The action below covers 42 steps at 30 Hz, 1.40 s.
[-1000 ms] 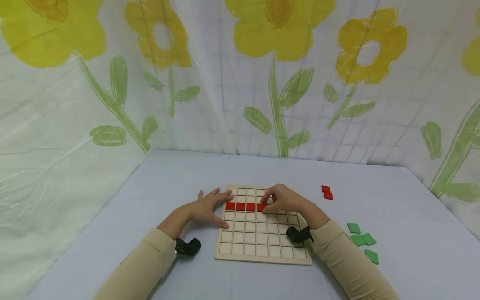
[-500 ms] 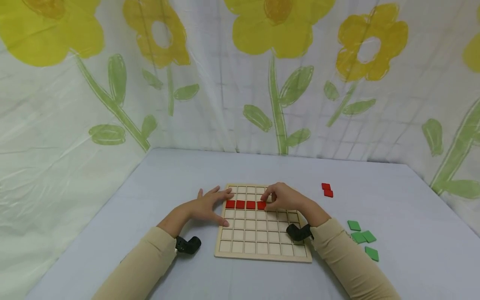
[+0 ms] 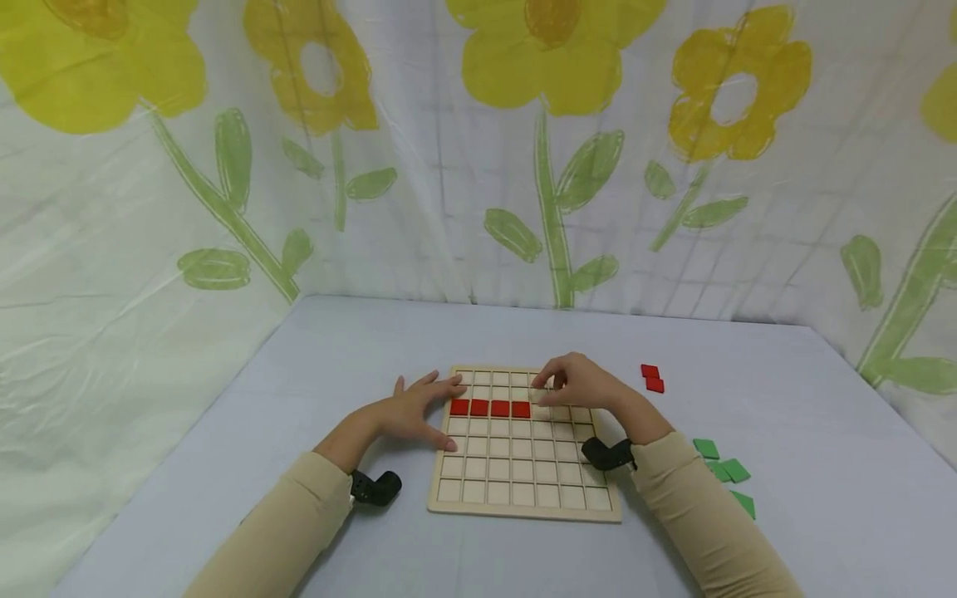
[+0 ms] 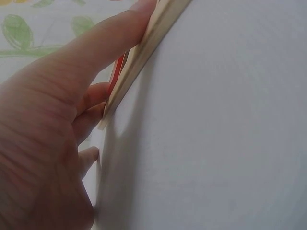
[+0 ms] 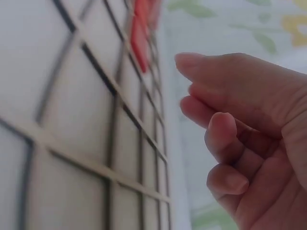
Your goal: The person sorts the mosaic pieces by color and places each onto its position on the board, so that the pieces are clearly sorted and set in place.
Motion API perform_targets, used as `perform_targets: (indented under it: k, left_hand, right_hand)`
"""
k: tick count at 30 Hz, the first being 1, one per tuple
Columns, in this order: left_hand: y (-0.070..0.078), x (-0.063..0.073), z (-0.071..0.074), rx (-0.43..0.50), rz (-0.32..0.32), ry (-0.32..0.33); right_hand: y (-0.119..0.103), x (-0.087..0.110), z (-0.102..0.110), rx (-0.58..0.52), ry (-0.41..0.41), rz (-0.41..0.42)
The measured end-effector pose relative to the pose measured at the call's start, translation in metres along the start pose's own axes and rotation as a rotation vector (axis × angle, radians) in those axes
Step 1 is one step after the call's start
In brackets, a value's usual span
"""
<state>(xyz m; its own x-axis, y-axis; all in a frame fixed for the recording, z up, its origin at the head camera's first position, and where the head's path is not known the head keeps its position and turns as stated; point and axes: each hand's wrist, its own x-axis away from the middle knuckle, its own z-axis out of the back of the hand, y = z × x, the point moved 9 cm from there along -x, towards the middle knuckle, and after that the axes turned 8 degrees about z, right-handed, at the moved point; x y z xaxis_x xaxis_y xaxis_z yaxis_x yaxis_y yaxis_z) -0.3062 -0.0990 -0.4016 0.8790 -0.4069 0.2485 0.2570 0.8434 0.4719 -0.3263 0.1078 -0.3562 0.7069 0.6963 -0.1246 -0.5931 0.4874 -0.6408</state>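
4 red tiles (image 3: 500, 409) sit side by side on the wooden grid board (image 3: 498, 471), filling the 4 leftmost cells of the 3rd row from the far edge, and the board itself lies flat in the middle of the table (image 3: 523, 558). here's the left hand (image 3: 409, 418), fingers spread wide, thumb resting at the board's left rim, another fingertip at the same rim farther up. and the right hand (image 3: 586, 386), raised over the board just right of the last tile in the row, thumb and forefinger tips parted, the other fingers loosely curled. the 2 hands stand apart, with the row between them. out past the right hand, 2 loose red tiles (image 3: 650, 371) touch on the table; nearer the right sleeve (image 3: 699, 508), green tiles (image 3: 705, 449), 4 in sight, lie scattered. black devices (image 3: 377, 488) on both wrists, and behind everything, a white curtain (image 3: 449, 249) with big yellow flowers!
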Motion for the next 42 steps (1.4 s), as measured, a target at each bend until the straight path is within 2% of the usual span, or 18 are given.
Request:
perform_targets:
  k: [10, 17, 25, 34, 42]
  left_hand:
    - [0.002, 0.002, 0.001, -0.002, 0.014, 0.007]
    - [0.001, 0.001, 0.0, -0.007, 0.011, 0.008]
    - [-0.001, 0.001, 0.0, 0.004, 0.002, 0.0]
    - [0.001, 0.001, 0.0, 0.018, -0.006, 0.003]
    - [0.001, 0.0, -0.001, 0.018, -0.006, 0.003]
  right_hand:
    - [0.033, 0.032, 0.056, -0.061, 0.131, -0.124]
    - [0.06, 0.059, 0.082, -0.091, 0.216, -0.235]
    - [0.088, 0.085, 0.096, -0.106, 0.282, -0.359]
    - [0.111, 0.106, 0.098, -0.161, 0.321, -0.413]
    - [0.12, 0.121, 0.104, -0.159, 0.354, -0.45]
